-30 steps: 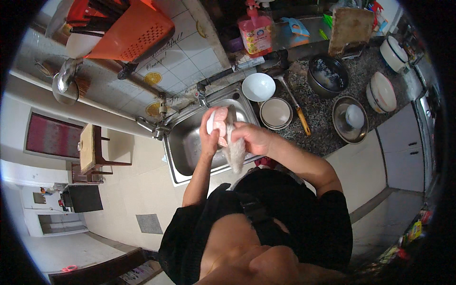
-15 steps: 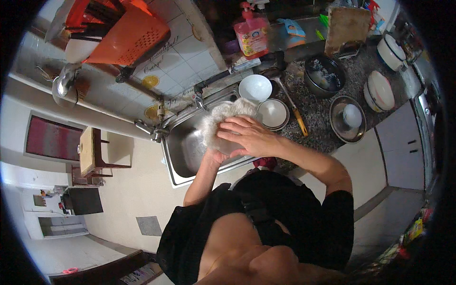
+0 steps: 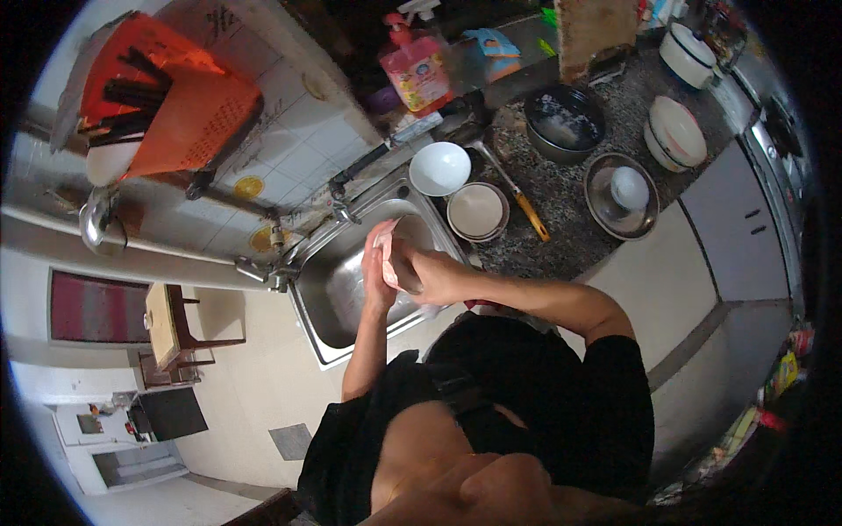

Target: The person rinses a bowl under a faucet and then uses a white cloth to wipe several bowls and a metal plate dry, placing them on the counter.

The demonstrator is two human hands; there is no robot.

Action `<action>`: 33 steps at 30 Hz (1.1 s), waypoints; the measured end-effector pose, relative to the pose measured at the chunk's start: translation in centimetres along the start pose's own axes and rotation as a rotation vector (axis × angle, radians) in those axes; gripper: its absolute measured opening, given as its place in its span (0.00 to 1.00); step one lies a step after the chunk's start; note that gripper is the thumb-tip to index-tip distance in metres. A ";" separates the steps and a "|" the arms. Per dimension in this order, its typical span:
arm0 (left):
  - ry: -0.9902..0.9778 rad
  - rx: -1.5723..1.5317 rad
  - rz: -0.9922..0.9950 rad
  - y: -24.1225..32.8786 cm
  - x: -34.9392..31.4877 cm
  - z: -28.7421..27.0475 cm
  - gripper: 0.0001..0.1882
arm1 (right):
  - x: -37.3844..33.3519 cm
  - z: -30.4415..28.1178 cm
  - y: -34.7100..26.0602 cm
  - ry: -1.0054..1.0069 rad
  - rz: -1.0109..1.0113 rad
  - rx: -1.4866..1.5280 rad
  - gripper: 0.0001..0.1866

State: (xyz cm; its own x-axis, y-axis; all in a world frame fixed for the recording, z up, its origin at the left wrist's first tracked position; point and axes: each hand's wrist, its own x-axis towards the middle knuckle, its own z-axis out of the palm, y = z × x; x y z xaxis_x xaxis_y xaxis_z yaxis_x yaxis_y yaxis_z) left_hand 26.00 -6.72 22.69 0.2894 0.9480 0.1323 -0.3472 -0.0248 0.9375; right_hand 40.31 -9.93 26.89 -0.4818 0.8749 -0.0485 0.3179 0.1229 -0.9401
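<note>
Over the sink point(image 3: 331, 346), my left hand point(image 3: 377, 279) grips a pale pink dish, which looks like a bowl turned on its edge point(image 3: 389, 259). Its fingers reach up along the far side. My right hand point(image 3: 431, 273) is closed against the other side of the dish, with its fingertips hidden. A whitish bit, perhaps cloth point(image 3: 427, 310), shows below the right hand. Right of the sink, a white bowl point(image 3: 440, 168) and a short stack of bowls point(image 3: 476, 211) stand on the counter.
A yellow-handled spatula point(image 3: 530, 215), a dark pot point(image 3: 565, 123) and a steel basin point(image 3: 621, 195) holding a small bowl lie to the right. The faucet point(image 3: 279, 273) is at the sink's left. An orange basket point(image 3: 189, 114) hangs far left; a pink pump bottle point(image 3: 416, 74) stands behind.
The pale, fluffy cloth that spread over the held thing no longer covers it, and the pink dish shows. My right hand has moved down from on top to its side. The view has shifted.
</note>
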 end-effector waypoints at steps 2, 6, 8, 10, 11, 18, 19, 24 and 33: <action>-0.042 0.166 0.120 0.1 0.4 0.7 0.30 | -0.6 -0.6 0.7 0.068 -0.205 0.322 0.39; 0.077 -0.285 -0.269 -1.0 1.5 3.0 0.29 | -3.0 -1.2 0.7 0.242 -0.306 0.201 0.41; 0.036 -0.446 -0.531 -1.0 2.2 4.6 0.28 | -4.7 -1.4 2.0 0.391 -0.316 -0.642 0.42; 0.020 -0.473 -0.648 -2.9 2.7 6.3 0.29 | -5.9 -2.2 4.5 0.414 -0.283 -0.597 0.34; -0.052 -0.507 -0.739 -3.5 2.8 7.6 0.30 | -6.6 -2.5 6.0 0.365 -0.192 -0.485 0.31; -0.202 0.477 -0.388 -10.3 4.1 9.4 0.23 | -16.8 -13.1 11.5 0.560 0.316 -0.101 0.15; -0.130 0.639 -0.357 -10.3 4.4 9.2 0.22 | -17.9 -15.0 12.0 0.656 0.306 -0.158 0.15; 0.149 1.256 -0.103 -14.2 5.2 4.5 0.26 | -21.3 -22.1 22.2 0.821 0.455 -0.963 0.21; 0.260 1.128 -0.440 -19.2 6.8 1.0 0.26 | -20.7 -25.0 27.3 0.627 0.659 -1.043 0.26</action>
State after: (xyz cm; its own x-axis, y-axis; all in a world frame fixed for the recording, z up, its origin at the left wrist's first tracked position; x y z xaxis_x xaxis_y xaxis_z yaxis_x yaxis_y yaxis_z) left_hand 35.56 -0.16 5.87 -0.0431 0.9765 -0.2113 0.7343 0.1744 0.6560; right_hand 79.35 -12.95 10.64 0.3501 0.9359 0.0388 0.9329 -0.3445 -0.1053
